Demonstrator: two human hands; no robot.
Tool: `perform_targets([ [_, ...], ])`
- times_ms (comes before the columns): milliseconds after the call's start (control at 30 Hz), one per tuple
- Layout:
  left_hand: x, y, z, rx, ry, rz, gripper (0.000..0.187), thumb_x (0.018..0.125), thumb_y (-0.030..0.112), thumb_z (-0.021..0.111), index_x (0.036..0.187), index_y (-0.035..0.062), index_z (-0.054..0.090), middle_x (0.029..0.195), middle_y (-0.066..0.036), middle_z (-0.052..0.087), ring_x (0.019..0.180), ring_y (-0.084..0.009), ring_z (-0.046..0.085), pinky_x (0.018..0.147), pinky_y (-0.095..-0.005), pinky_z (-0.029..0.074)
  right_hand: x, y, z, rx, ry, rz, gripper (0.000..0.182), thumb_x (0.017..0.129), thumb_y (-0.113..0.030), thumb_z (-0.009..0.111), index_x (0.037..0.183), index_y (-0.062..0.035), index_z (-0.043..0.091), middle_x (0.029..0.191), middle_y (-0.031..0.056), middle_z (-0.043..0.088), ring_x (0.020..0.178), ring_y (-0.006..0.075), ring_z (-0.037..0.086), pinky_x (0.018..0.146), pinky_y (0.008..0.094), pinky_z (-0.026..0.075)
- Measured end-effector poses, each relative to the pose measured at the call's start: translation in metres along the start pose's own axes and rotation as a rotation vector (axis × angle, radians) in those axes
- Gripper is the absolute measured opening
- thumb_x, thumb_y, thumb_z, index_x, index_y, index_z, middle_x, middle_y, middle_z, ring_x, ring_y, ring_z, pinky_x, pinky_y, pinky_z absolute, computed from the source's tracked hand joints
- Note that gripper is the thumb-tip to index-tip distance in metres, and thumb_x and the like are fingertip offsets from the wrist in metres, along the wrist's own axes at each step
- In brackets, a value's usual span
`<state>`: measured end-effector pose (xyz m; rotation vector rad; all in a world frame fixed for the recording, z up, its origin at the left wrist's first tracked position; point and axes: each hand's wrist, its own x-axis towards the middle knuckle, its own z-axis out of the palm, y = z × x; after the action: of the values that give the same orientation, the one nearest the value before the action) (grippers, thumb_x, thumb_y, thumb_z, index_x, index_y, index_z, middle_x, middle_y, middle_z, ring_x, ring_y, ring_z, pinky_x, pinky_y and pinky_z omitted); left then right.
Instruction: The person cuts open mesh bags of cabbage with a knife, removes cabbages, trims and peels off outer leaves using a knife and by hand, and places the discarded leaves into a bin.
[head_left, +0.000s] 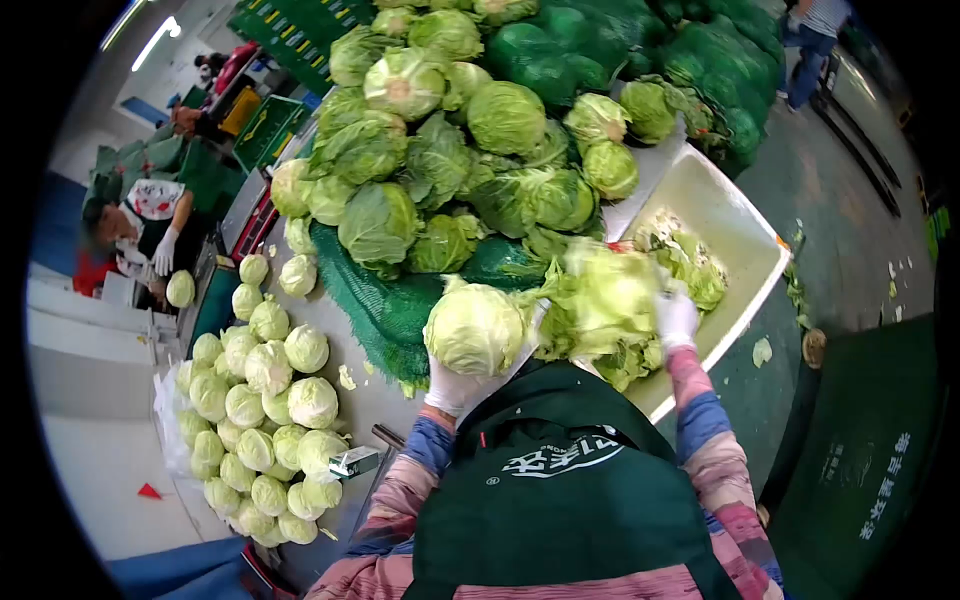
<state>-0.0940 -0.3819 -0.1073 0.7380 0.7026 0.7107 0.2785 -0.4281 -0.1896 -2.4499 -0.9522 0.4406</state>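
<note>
A pale, trimmed cabbage [474, 328] rests in my left hand [458, 385], which wears a white glove and cups it from below and the side. My right hand [677, 318], gloved too, is closed at the edge of loose light-green cabbage leaves [608, 300], which are smeared by motion; its fingertips are partly hidden. These leaves hang between the cabbage and a white bin [745, 315]. More leaves [700, 275] and scraps lie inside the bin. Under the cabbage heap, a green mesh sack [375, 310] spreads over the table.
Untrimmed cabbages [435, 160] are heaped ahead. Many trimmed cabbages [265, 368] cover the left of the table, with a small box [354, 461] beside them. Filled green mesh sacks [725, 85] stand at the back. A co-worker [150, 225] is at the left; another person [812, 40] stands far right.
</note>
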Motion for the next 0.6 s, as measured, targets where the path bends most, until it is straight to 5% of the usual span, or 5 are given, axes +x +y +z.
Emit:
perform_targets([
  [167, -0.009, 0.024, 0.043, 0.643, 0.010, 0.102, 0.086, 0.085, 0.056, 0.060, 0.149, 0.0108, 0.024, 0.152, -0.010, 0.032, 0.141, -0.0287, 0.028, 0.119, -0.0476, 0.012, 0.002, 0.006, -0.048, 0.343, -0.037, 0.086, 0.070, 0.085, -0.025, 0.069, 0.142, -0.0008, 0.036, 0.104, 0.0221, 0.068, 0.078, 0.0289, 0.068, 0.073, 0.0366, 0.056],
  [267, 0.011, 0.026, 0.062, -0.761, -0.283, -0.196, 0.083, 0.085, 0.050, 0.065, 0.148, 0.0140, 0.027, 0.151, -0.009, 0.034, 0.139, -0.0271, 0.032, 0.119, -0.0464, 0.017, -0.058, -0.095, -0.072, 0.867, -0.465, -0.137, 0.073, 0.084, -0.011, 0.067, 0.148, -0.0082, 0.031, 0.117, 0.0149, 0.064, 0.080, 0.0132, 0.064, 0.070, 0.0281, 0.055],
  [367, 0.025, -0.003, 0.038, 1.013, 0.010, 0.332, 0.071, 0.084, 0.044, 0.066, 0.142, 0.0123, 0.039, 0.144, -0.006, 0.045, 0.135, -0.0213, 0.038, 0.115, -0.0434, 0.023, -0.109, -0.157, -0.081, 0.890, -0.601, -0.507, 0.088, 0.077, -0.012, 0.076, 0.150, -0.0101, 0.028, 0.142, 0.0152, 0.046, 0.106, 0.0221, 0.061, 0.091, 0.0304, 0.049],
  [433, 0.031, -0.009, 0.036, 1.215, 0.043, 0.473, 0.062, 0.084, 0.042, 0.067, 0.137, 0.0155, 0.046, 0.139, -0.004, 0.050, 0.131, -0.0215, 0.042, 0.112, -0.0430, 0.027, -0.104, -0.166, -0.066, 0.698, -0.460, -0.833, 0.092, 0.071, -0.020, 0.083, 0.148, -0.0094, 0.033, 0.146, 0.0155, 0.041, 0.120, 0.0261, 0.053, 0.102, 0.0345, 0.042],
  [600, 0.036, -0.010, 0.051, 1.324, 0.124, 0.504, 0.068, 0.084, 0.032, 0.071, 0.141, 0.0134, 0.039, 0.140, -0.006, 0.049, 0.128, -0.0216, 0.046, 0.110, -0.0389, 0.032, -0.107, -0.167, -0.066, 0.851, -0.418, -0.681, 0.068, 0.071, -0.029, 0.083, 0.129, -0.0090, 0.054, 0.126, 0.0127, 0.055, 0.118, 0.0272, 0.054, 0.101, 0.0345, 0.042],
])
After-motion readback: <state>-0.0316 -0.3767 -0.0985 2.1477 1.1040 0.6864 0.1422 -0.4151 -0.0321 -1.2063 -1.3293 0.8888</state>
